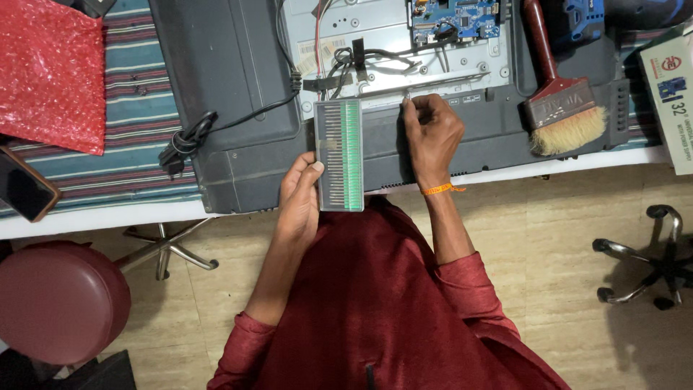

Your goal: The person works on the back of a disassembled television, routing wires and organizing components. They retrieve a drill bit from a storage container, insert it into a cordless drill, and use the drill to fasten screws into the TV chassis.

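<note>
My left hand [299, 195] holds a long flat case of screwdriver bits [339, 155], grey on one side and green on the other, upright over the front edge of the table. My right hand [431, 133] is closed around a small metal bit or tool tip [408, 95], its end pointing at the lower edge of the metal chassis. Under both hands lies a dark flat-screen set [231, 79] with its back opened, showing a silver metal plate [382, 43], a blue circuit board [455, 18] and black and red wires [339, 68].
A red-handled brush [559, 101] lies on the set at right. A black power cord [189, 137] coils at left. A red bubble-wrap bag [50, 72] and a dark phone [25, 188] lie on the striped cloth. A maroon stool [61, 300] and chair bases stand on the floor.
</note>
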